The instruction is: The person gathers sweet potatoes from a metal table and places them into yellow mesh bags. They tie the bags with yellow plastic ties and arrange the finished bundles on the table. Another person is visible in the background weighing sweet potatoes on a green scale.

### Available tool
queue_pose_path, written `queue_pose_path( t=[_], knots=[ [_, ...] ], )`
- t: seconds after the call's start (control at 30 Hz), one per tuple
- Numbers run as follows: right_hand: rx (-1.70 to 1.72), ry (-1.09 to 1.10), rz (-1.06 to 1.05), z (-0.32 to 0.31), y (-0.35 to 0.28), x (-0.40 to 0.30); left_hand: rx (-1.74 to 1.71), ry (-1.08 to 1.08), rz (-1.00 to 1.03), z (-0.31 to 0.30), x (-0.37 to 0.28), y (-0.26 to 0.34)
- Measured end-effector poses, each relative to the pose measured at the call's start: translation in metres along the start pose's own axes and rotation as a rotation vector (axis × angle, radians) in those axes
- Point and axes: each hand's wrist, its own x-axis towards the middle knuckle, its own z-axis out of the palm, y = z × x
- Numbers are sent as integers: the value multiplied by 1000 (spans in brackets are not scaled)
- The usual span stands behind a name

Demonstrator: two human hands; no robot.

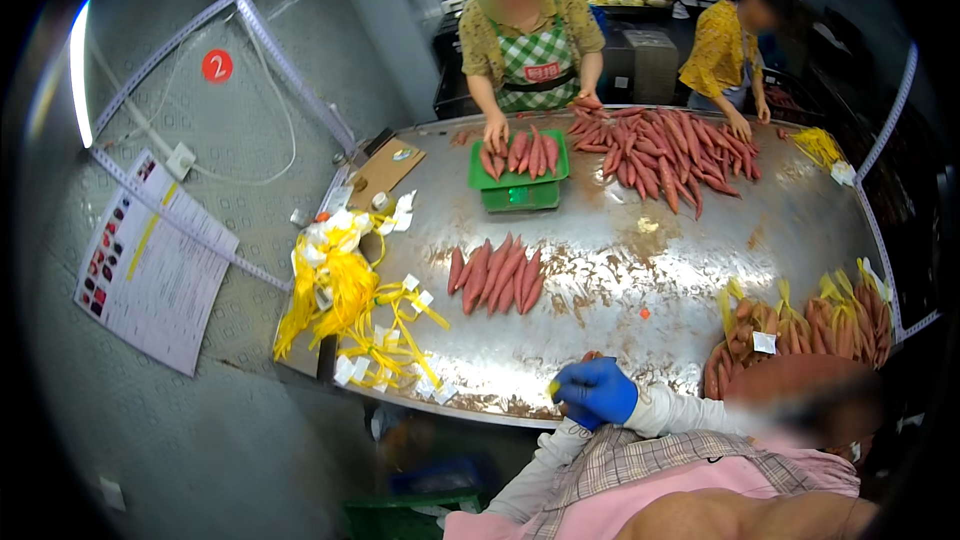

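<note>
My right hand (602, 388), in a blue glove, lies with curled fingers over my left hand (583, 416) at the near table edge. Only a little of the left glove shows beneath it. A small yellow bit (554, 388) pokes out by the fingertips, and a reddish piece, perhaps a sweet potato (592, 355), shows just beyond the gloves. What the fingers hold is mostly hidden. Ahead and to the left, several sweet potatoes (496, 275) lie side by side. Filled yellow mesh bags (823, 319) of sweet potatoes stand on the right.
Yellow mesh bags with white tags (349, 292) cover the left table end. Across the metal table (600, 232), a co-worker (531, 52) handles sweet potatoes on a green scale (520, 196). Another co-worker (709, 64) reaches to a large pile (667, 150). A metal frame (885, 240) borders the right.
</note>
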Motion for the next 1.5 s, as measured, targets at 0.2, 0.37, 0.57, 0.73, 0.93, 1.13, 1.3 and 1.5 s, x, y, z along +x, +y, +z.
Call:
queue_pose_path(
  t=[0.2, 0.37, 0.57, 0.73, 0.93, 1.13, 1.3, 1.5],
  knots=[
    [328, 99, 144, -95, 43, 15, -200, -192, -11, 9, 12, 64],
    [784, 24, 204, -140, 171, -17, -227, -472, 173, 48, 20, 131],
    [567, 746, -473, -86, 137, -79, -590, -709, 148, 126, 47, 217],
    [-387, 1309, -582, -146, 89, -130, -896, -912, -71, 236, 57, 237],
    [476, 1105, -170, -275, 164, -317, -1129, -840, 2, 400, 76, 186],
    [280, 1030, 427, -389, 168, -409, -619, -613, -439, 523, 116, 46],
    [-667, 1111, 376, -386, 180, -371, -43, -1006, -154, 502, 97, -43],
    [-571, 1126, 489, -397, 184, -362, 384, -1128, 162, 448, 64, 0]
  ],
)
